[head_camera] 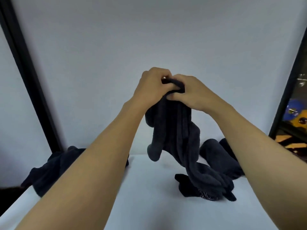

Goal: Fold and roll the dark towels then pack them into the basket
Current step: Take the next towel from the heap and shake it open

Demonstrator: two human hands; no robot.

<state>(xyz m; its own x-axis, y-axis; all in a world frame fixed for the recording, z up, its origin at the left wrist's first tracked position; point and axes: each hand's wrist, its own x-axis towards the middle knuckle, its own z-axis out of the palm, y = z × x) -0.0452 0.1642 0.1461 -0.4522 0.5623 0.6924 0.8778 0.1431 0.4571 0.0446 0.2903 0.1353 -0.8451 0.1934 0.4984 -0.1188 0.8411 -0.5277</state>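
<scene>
Dark towel (pixel 174 130) is held up mid-frame above the counter (pixel 149 188), bunched & hung in long folds. Its top edge is pinched betw. both grips and its lower end is trailed onto the counter, right of centre. The top hem is mostly covered by fingers, so how much is gathered there can't be made out. Under the lower end a blacker cloth (pixel 184 183) is seen; whether it is a separate piece can't be told. Left grip (pixel 152 87) is curled over the hem from the left; right grip (pixel 191 93) is closed on it from the right, touching the left one. Both forearms are raised from the bottom edge. A 2nd towel (pixel 49 168) is crumpled at far left, partly hidden by the left forearm; a 3rd towel (pixel 216 156) is heaped at right, cut off by the right forearm. A black post (pixel 28 77) is seen at left, blurred blue & orange items (pixel 295 112) at right
</scene>
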